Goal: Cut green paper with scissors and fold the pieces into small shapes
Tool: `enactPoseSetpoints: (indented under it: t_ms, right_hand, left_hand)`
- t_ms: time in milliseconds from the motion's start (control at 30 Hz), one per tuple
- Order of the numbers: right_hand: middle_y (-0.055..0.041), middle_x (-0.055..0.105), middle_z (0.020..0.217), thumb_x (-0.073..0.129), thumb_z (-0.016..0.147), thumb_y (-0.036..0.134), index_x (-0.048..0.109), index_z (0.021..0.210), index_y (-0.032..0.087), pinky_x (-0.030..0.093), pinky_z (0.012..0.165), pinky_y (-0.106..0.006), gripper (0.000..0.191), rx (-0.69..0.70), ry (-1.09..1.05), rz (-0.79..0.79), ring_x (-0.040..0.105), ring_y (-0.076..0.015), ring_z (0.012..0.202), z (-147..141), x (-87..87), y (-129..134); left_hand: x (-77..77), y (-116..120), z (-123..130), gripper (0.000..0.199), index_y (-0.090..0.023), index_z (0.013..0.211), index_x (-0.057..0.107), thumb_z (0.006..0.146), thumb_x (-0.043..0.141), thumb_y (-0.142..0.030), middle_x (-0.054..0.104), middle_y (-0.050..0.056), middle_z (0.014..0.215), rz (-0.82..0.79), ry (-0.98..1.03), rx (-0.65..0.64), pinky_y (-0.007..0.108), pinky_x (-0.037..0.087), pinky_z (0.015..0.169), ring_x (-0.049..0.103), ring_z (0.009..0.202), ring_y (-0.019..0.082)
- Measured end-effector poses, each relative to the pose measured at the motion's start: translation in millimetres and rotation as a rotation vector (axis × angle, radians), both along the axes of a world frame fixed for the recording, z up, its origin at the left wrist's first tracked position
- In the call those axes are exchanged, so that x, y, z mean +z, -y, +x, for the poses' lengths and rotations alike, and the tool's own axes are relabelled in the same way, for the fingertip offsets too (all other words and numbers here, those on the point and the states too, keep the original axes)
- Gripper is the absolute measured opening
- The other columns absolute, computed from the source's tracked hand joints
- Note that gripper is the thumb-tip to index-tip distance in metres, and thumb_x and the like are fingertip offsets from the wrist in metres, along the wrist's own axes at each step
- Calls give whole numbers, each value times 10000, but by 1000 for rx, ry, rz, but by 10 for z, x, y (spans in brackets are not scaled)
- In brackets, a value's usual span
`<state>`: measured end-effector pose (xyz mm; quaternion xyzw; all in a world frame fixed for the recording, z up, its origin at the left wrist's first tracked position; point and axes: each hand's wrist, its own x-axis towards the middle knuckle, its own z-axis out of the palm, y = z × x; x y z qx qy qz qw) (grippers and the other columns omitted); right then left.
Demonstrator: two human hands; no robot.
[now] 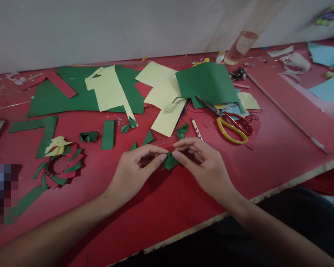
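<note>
No writing can be read. At the table's [156, 215] far edge, the bottle [234, 55] bears a pale label [242, 44], too blurred to make out; the stick [196, 129], well in from the near edge, shows purple dots.

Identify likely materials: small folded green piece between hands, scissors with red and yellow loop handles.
Small folded green piece: likely matte paper or thin card; angular edges, no gloss.
Scissors: blades probably metal, dull grey, thin, pointed; handles smooth, solid-coloured, perhaps plastic or coated metal.
</note>
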<state>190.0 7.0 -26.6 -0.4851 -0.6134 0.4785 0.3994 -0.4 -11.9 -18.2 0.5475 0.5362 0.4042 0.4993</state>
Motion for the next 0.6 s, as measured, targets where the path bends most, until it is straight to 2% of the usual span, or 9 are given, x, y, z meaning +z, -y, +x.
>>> enactPoseSetpoints:
  t_ms: [200,300,500,600]
  right_hand:
    - [-20,729,916,712,899,232,682,985,235,599,777,-292,91,-7,1,29,709,-165,872,7,-15,-24]
    - [-21,730,924,707,902,225,680,990,238,602,787,-297,93,-6,4,28,709,-168,884,5,-8,-29]
    - [-10,724,912,708,906,225,673,1008,248,598,775,-285,110,33,-4,24,708,-156,870,9,-6,-2]
    - [-14,722,924,703,913,230,672,1020,251,598,773,-288,114,40,-6,20,706,-159,882,12,-16,5]
  left_hand:
    - [-23,8,-5,167,-213,1042,751,882,720,-250,779,25,1026,-7,4,-37,205,590,822,730,917,147]
    - [-29,-2,1,208,-221,1073,743,872,736,-272,774,31,1076,-9,-17,-59,224,592,836,725,948,161]
    - [1,-22,-20,149,-226,947,755,947,642,-324,782,14,928,-13,-22,-55,221,584,778,725,851,155]
    - [8,-27,-31,141,-228,932,758,942,649,-317,780,12,910,-4,-44,-43,220,577,737,719,816,156]
